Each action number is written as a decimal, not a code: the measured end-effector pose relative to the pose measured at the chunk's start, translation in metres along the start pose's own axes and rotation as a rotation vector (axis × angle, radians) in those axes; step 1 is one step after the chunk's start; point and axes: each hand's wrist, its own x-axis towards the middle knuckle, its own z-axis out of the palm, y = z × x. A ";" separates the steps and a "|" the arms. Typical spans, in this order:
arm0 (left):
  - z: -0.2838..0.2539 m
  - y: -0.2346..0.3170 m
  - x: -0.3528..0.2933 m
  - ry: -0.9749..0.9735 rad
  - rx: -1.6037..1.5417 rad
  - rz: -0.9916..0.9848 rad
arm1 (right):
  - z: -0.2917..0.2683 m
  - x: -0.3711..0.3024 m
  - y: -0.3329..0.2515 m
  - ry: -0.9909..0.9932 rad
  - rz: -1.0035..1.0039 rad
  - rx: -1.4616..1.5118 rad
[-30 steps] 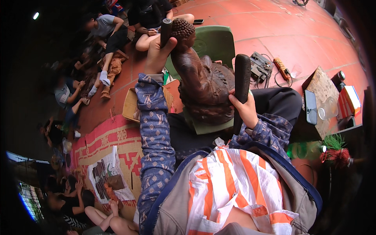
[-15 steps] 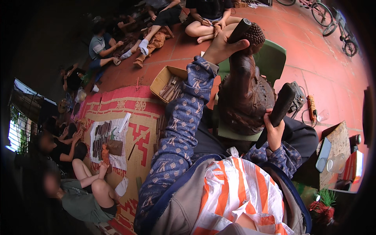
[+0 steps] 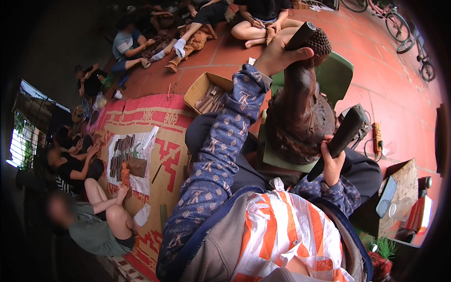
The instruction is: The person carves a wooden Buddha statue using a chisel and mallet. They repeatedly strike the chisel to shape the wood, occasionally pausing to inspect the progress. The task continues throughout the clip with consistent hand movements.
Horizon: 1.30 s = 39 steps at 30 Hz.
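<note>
A dark brown carved wooden statue, its head covered in small round curls, sits on a green plastic chair in front of me. My left hand is closed round a dark cylindrical handle, which stands upright against the near side of the statue's head. The handle's lower part is hidden. To the right of the statue, my right hand grips a thick dark wooden mallet round its narrower part. The mallet slants up and to the right, apart from the handle.
Left of my knees stands a cardboard box of carving tools. Tools lie on a white cloth on the patterned mat. A power strip and a small table with a phone are at right. Several people sit around.
The whole view has shifted slightly, so the statue and both hands appear further right and lower. The mallet leans a little more to the right. Both hands keep their holds.
</note>
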 end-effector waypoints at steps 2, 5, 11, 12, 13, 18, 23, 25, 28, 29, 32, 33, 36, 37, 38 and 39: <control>0.000 0.001 0.000 -0.012 -0.009 0.012 | 0.000 0.001 -0.001 -0.009 -0.005 0.000; -0.002 0.002 -0.001 -0.003 0.040 -0.011 | -0.002 0.002 0.002 -0.023 -0.038 -0.021; 0.003 0.001 0.005 0.016 0.078 0.068 | 0.002 0.002 -0.006 -0.006 -0.053 -0.008; 0.002 0.001 0.005 0.006 0.099 0.048 | 0.000 0.003 -0.005 0.003 -0.050 -0.012; 0.002 -0.002 0.006 0.040 0.131 0.112 | 0.002 0.005 -0.004 -0.009 -0.106 -0.035; 0.007 -0.002 0.003 0.037 0.037 0.035 | -0.002 0.009 0.002 0.020 -0.047 0.030; 0.010 0.004 -0.003 0.033 0.006 -0.107 | -0.004 0.005 0.002 0.023 -0.012 0.027; 0.011 0.014 -0.003 0.064 0.047 -0.108 | -0.002 0.001 -0.001 0.020 -0.009 0.058; 0.013 0.019 -0.008 0.065 0.009 -0.142 | 0.000 -0.001 0.002 0.046 -0.032 0.103; 0.013 0.022 -0.008 0.060 -0.045 -0.188 | -0.003 0.001 0.001 0.051 -0.002 0.082; 0.023 0.042 -0.013 0.129 0.144 -0.222 | -0.013 0.019 0.004 0.092 -0.039 0.048; 0.027 0.044 -0.015 0.170 0.214 -0.210 | -0.021 0.030 0.003 0.078 -0.007 0.018; 0.035 0.043 -0.017 0.256 0.364 -0.196 | -0.046 0.070 0.000 0.012 0.039 -0.009; 0.035 0.042 -0.015 0.252 0.377 -0.199 | -0.052 0.078 0.002 -0.019 0.076 0.017; 0.036 0.040 -0.014 0.248 0.389 -0.202 | -0.057 0.083 0.004 -0.050 0.113 0.043; 0.032 0.039 -0.016 0.237 0.356 -0.188 | -0.059 0.085 0.005 -0.076 0.115 0.048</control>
